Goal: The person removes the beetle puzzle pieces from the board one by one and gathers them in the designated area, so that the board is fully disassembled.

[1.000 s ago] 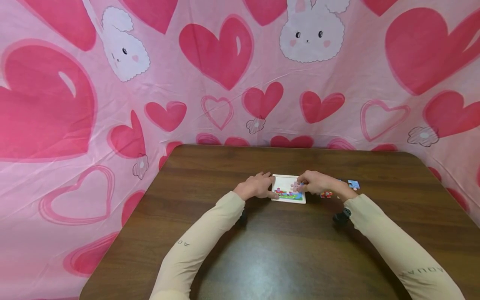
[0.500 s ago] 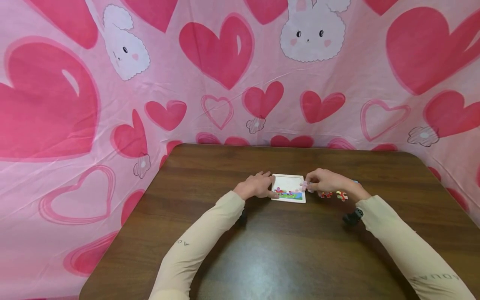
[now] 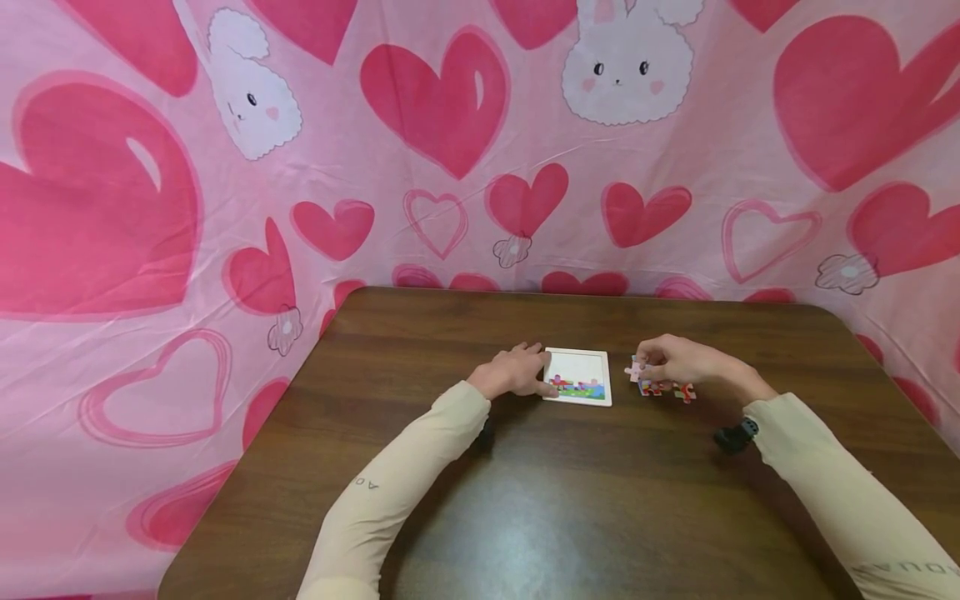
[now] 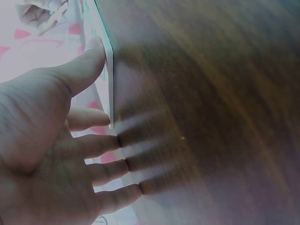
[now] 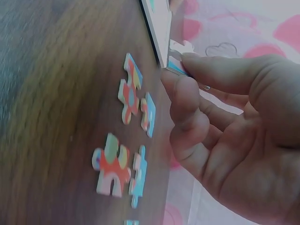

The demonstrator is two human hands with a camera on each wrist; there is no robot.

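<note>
A white-rimmed puzzle tray (image 3: 585, 365) lies flat on the table, with colourful pieces fitted along its near side and bare white board above them. At its left edge rests my left hand (image 3: 513, 371). The thumb (image 4: 86, 65) lies on the rim while the other fingers are spread and nearly straight, tips at the tabletop. To the right of the tray, my right hand (image 3: 688, 362) pinches a pale pink jigsaw piece (image 3: 633, 370) between thumb and fingers, above the table. Part of that piece is covered by the fingertips.
Several loose jigsaw pieces lie under and beside the right hand, among them a red-and-yellow one (image 3: 684, 392) and, in the right wrist view, an orange one (image 5: 116, 169) and a blue-edged one (image 5: 138, 176). The brown table (image 3: 480, 475) ends at a pink heart-patterned cloth (image 3: 450, 225).
My right hand has moved right, carrying the pink jigsaw piece from over the tray to beside the loose pieces. The left hand has stayed at the tray's left edge.
</note>
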